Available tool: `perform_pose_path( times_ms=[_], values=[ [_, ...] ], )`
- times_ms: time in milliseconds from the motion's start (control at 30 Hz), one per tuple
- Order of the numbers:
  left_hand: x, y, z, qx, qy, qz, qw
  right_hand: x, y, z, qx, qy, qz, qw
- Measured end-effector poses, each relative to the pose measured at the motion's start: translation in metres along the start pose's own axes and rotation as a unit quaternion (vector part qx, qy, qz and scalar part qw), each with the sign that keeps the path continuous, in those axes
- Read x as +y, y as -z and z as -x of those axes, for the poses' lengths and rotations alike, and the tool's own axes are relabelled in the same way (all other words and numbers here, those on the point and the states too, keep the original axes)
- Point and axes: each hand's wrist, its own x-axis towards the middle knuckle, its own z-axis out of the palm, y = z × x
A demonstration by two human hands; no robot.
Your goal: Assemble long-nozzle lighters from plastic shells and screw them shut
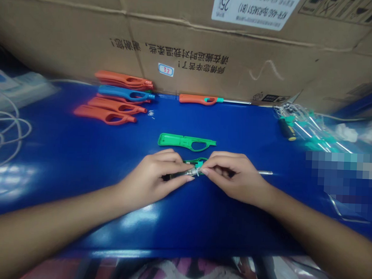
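Note:
Between my hands is a partly assembled lighter (199,162) with a green shell, a teal trigger piece and a thin metal tube that sticks out to the right. My left hand (160,171) pinches its clear and metal inner part from the left. With thumb and forefinger, my right hand (234,170) grips a small pale piece near the trigger; its exact kind is too small to tell. Just beyond them lies a loose green half shell (186,142), hollow side up. My fingers hide much of the lighter's body.
Several orange shells (107,114) and a blue one (123,92) lie at the back left, beside small pins (151,113). An orange lighter (194,99) rests against the cardboard box (178,32). Metal tubes with teal parts (309,130) and a screwdriver (287,129) are at right.

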Motion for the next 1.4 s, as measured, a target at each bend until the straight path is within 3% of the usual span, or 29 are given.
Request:
perform_pose_path(
  times_ms=[700,1067,1400],
  values=[
    [-0.0009,0.0000,0.0009,-0.003,-0.014,-0.012,1.000,0.0021,-0.0032,0.0019,-0.005,0.022,0.031,0.999],
    [0.0014,-0.0008,-0.0005,0.012,-0.003,-0.007,1.000,-0.0020,-0.0030,0.0003,0.011,-0.047,-0.016,0.999],
    [-0.0002,-0.0006,0.0011,-0.003,-0.005,-0.022,1.000,-0.0003,-0.0062,0.0014,0.001,-0.032,0.028,0.999]
  ],
)
